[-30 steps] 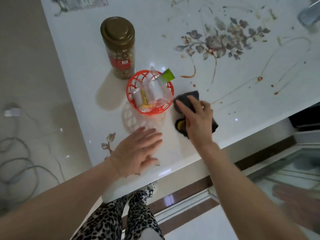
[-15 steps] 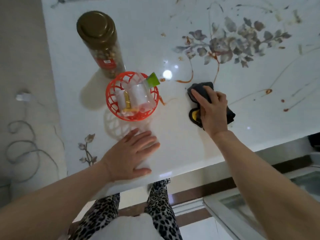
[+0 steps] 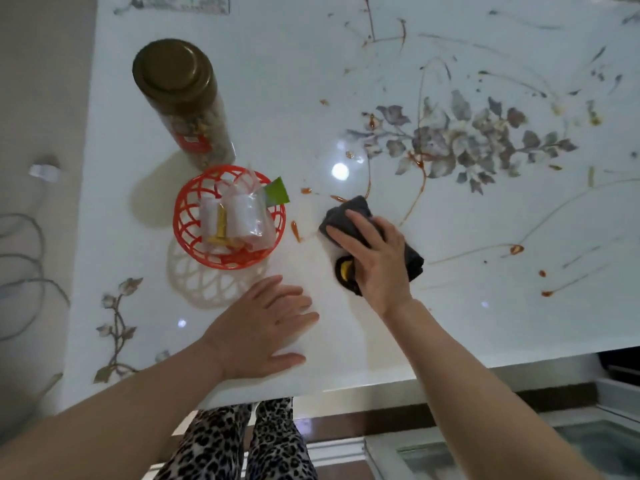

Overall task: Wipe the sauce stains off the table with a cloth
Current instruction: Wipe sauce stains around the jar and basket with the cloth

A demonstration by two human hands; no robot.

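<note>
A dark grey cloth [image 3: 349, 211] with a yellow patch lies on the glossy white table [image 3: 467, 323], and my right hand [image 3: 375, 256] presses flat on top of it, gripping it. Brown-red sauce stains [image 3: 296, 230] streak the table just left of the cloth, with more sauce drops [image 3: 516, 249] and thin smears to the right and across the far side. My left hand [image 3: 258, 329] rests palm down with fingers spread on the table near its front edge, holding nothing.
A red plastic basket [image 3: 194, 244] with small packets stands left of the cloth. Behind it is a tall jar [image 3: 183, 102] with a brown lid. Printed grey flowers [image 3: 460, 140] decorate the tabletop. Cables [image 3: 20, 258] lie on the floor at left.
My right hand slid the cloth away from the basket to the right and slightly forward, uncovering sauce marks beside the basket. My left hand stayed flat on the table.
</note>
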